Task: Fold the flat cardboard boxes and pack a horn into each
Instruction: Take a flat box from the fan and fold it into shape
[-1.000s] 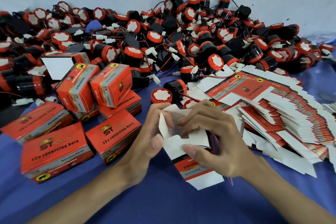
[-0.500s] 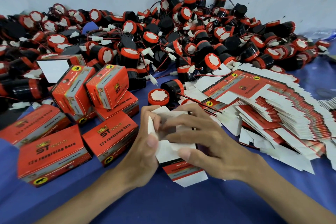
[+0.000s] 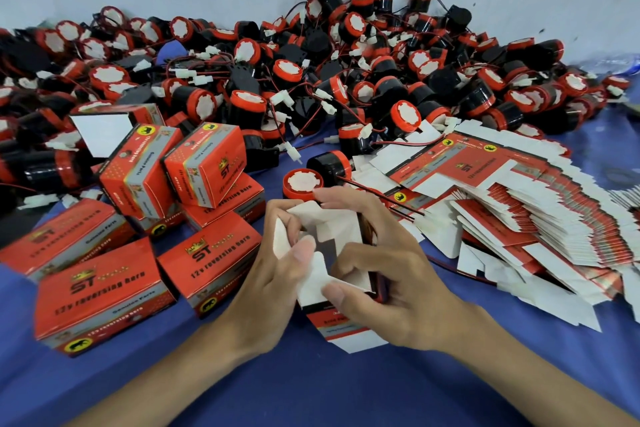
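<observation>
Fingers (image 3: 346, 199) are curling in from both sides, and they're gripping the cardboard box (image 3: 332, 220) in the middle of the blue surface (image 3: 311, 388), towards its near edge. The left hand (image 3: 266, 281) is pinching a white flap between thumb and fingertips. The right hand (image 3: 398, 270) is wrapping over the top and right wall, thumb pressing in on the lower flap. The box is sitting half-formed, white insides showing, its printed red end pointing at the near edge. I'm reading this as the flap-tucking step; whether a horn is already inside, I can't tell.

This card is looking thin and light, stiff across the panels but springy at the creases, so those flaps are probably going to want to pop back. The best hold, I'd say, is on the side walls close to the folds, leaving the loose flaps free to bend; squeezing mid-panel is risking a dent.

The nearest horn (image 3: 303, 184) is lying just beyond the fingertips, face up. It looks like hard round plastic, easy to take round its body, though the thin red wires trailing nearby are threatening to snag. Flat boxes (image 3: 526, 218) are fanning out towards the right edge, finished boxes (image 3: 100, 295) are piling up at the left, and the pile of horns (image 3: 346, 80) is filling the far edge.
</observation>
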A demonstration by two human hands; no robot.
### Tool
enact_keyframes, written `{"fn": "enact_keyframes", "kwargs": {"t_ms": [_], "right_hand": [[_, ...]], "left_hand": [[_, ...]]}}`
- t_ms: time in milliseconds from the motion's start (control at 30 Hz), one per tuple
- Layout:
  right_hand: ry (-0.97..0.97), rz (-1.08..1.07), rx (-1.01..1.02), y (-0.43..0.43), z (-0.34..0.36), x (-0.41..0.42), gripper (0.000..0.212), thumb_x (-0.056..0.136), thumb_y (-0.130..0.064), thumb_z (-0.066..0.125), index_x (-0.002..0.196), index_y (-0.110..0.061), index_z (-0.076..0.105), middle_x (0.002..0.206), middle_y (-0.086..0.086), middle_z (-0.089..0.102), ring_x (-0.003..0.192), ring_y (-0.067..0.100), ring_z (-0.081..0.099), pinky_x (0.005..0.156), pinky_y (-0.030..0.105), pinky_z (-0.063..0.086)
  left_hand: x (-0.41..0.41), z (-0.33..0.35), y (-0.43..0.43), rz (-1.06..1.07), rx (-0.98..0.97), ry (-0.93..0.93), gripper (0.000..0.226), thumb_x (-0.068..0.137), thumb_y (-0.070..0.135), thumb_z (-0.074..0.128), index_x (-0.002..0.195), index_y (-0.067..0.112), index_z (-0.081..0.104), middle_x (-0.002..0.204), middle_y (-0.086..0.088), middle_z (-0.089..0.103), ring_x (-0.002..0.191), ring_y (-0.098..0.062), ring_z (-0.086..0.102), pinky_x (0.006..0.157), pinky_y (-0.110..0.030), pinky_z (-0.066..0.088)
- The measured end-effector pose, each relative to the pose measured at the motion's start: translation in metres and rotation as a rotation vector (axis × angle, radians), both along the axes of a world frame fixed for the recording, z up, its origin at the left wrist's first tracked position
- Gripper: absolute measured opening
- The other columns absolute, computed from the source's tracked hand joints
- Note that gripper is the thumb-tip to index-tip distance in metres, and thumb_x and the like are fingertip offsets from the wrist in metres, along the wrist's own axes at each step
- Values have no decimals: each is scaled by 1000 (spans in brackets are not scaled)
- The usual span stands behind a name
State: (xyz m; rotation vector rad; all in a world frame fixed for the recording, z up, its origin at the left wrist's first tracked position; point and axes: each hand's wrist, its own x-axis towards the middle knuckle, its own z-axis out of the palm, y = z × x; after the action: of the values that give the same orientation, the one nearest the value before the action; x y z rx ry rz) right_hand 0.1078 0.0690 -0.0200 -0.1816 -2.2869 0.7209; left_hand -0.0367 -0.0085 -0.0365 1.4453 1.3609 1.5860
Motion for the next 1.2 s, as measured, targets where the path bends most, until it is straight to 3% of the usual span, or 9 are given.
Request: {"fn": "enact_keyframes", "kwargs": {"t_ms": [167, 233, 333, 500, 700, 900, 1000, 1100, 1200], "right_hand": [[30, -66, 56, -2, -3, -4, 20, 82, -23, 60, 76, -4, 58, 136, 8, 51, 115, 25, 48, 98, 28, 35], [30, -71, 16, -2, -2, -3, 21, 80, -24, 60, 93, -10, 51, 130, 0, 53, 116, 20, 47, 96, 24, 36], [35, -71, -68, -2, -2, -1, 41, 77, -25, 60, 114, -21, 43, 127, -3, 51, 118, 19, 47, 96, 23, 38], [69, -95, -62, -1, -5, -1, 53, 79, -28, 60, 128, -20, 41, 125, -4, 52, 117, 22, 50, 96, 27, 41], [96, -167, -14, 0, -6, -2, 47, 79, -32, 60, 121, -15, 50, 115, -3, 57, 108, 20, 53, 88, 23, 43], [141, -202, 22, 0, -8, -4, 40, 78, -30, 62, 111, -7, 58, 103, 1, 62, 102, 19, 53, 89, 24, 43], [162, -192, 64, 1, -8, -5, 31, 79, -28, 62, 96, -3, 65, 96, 3, 64, 97, 21, 55, 88, 30, 45], [196, -155, 104, 1, -9, -8, 25, 80, -23, 62, 75, 0, 68, 87, 8, 65, 91, 25, 56, 83, 39, 46], [177, -155, 98, 1, -8, -8, 25, 80, -22, 59, 80, 2, 67, 86, 7, 65, 91, 27, 54, 81, 40, 45]], "left_hand": [[5, 2, 0, -18, 86, -12, 35, 82, 31, 44, 88, -1, 32, 86, 0, 47, 75, -11, 47, 68, -14, 44], [5, 1, 0, -19, 97, -1, 26, 81, 28, 46, 87, 7, 33, 90, 3, 47, 82, -10, 48, 72, -15, 43], [4, 0, 0, 41, 113, 78, 21, 79, 28, 49, 90, 11, 42, 103, 4, 49, 101, -13, 51, 86, -23, 42], [2, 1, 2, 99, 227, 154, 22, 80, 25, 49, 99, 15, 48, 105, 2, 48, 106, -6, 49, 91, -13, 36], [1, 0, 2, 69, 214, 40, 32, 76, 22, 47, 108, 20, 44, 107, 1, 49, 103, -4, 51, 86, -14, 42], [3, 1, 3, 205, 212, 183, 32, 72, 16, 37, 101, 15, 50, 101, 12, 52, 101, -5, 52, 88, -12, 37], [4, 1, 2, 207, 235, 221, 26, 83, 16, 35, 103, 17, 50, 101, 9, 55, 99, -7, 54, 86, -14, 39], [6, 3, 1, 156, 210, 258, 26, 95, 25, 31, 111, 16, 50, 104, 9, 55, 103, -3, 54, 88, -9, 37], [8, 3, 0, 26, 57, 88, 41, 95, 31, 39, 132, 13, 40, 121, 3, 52, 118, -3, 49, 95, -10, 36]]}}
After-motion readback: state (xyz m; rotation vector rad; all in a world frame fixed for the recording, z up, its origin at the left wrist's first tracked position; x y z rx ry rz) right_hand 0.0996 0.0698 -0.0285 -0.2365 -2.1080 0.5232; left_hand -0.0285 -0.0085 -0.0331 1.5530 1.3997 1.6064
